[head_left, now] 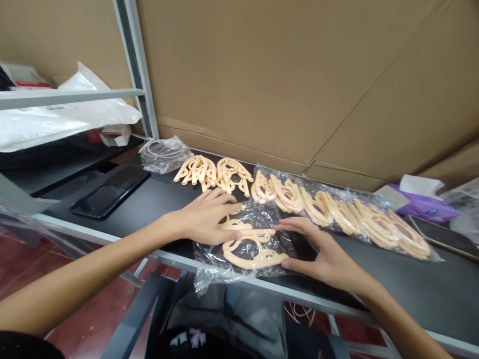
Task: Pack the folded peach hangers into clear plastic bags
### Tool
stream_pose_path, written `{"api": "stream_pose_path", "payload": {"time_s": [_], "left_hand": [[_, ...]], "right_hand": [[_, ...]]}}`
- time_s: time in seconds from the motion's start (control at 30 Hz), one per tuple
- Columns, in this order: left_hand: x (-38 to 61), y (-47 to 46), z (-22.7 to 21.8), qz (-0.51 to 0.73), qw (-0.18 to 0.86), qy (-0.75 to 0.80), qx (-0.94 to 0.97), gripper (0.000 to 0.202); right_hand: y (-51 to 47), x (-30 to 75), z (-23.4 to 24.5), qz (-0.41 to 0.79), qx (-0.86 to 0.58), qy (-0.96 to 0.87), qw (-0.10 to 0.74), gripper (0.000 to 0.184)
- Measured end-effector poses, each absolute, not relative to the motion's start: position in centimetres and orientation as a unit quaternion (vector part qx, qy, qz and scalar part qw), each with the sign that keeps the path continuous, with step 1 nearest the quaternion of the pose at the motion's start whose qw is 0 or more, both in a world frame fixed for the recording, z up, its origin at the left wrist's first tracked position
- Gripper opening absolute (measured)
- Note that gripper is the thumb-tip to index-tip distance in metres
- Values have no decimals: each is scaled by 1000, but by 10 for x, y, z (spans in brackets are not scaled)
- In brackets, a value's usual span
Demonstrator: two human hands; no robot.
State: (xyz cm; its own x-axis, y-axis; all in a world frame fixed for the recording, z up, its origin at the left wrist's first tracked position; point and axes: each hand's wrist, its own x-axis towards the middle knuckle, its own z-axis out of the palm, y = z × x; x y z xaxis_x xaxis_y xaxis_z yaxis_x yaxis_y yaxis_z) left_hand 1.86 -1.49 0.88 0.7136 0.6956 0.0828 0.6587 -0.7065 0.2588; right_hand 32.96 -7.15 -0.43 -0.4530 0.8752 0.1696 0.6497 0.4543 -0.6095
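Observation:
Beige folding hangers point(243, 257), curved with cut-outs, lie on a clear plastic bag point(207, 276) at the table's front edge. My left hand point(207, 217) rests over their left part, fingers stretched out and the thumb on one piece. Beside their right ends is my right hand point(318, 249), its thumb and fingers spread apart and touching the tips. Whether the hangers are inside the bag or on top of it, I cannot tell. Behind my left hand lie loose hanger pieces point(196, 169) in two overlapping groups.
Bagged hangers point(322, 207) line the back right of the black table point(422, 294). A purple tissue pack point(426, 202) is at far right, near a dark phone-like slab point(445, 234). At left are a black phone point(112, 189), a bagged white cable point(164, 152) and a metal shelf post point(140, 70).

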Motion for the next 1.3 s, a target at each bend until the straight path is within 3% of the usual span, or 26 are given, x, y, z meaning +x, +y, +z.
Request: {"api": "stream_pose_path", "payload": {"time_s": [0.13,0.3,0.73,0.97,1.03,1.17,1.23,1.3], "left_hand": [[26,-10,9,77,140,352,922,71],[28,-5,6,78,132,350,924,70],[26,-3,4,78,118,347,927,73],[23,-1,3,84,109,328,934,72],[22,-1,1,86,103,328,935,72],[21,-4,-2,90,81,339,933,73],[20,-7,-3,99,69,339,933,73],[20,-9,-3,108,57,328,937,75]], "right_hand": [[-74,327,-4,235,-471,-813,247,50],[-76,303,-4,240,-479,-802,264,67],[-73,299,-4,270,-463,-812,230,68],[-71,281,-6,279,-453,-815,229,82],[-71,287,0,280,-446,-818,231,72],[-54,303,19,243,-441,-796,338,24],[-36,303,29,189,-475,-764,394,14],[-13,294,36,108,-539,-742,385,13]]}}
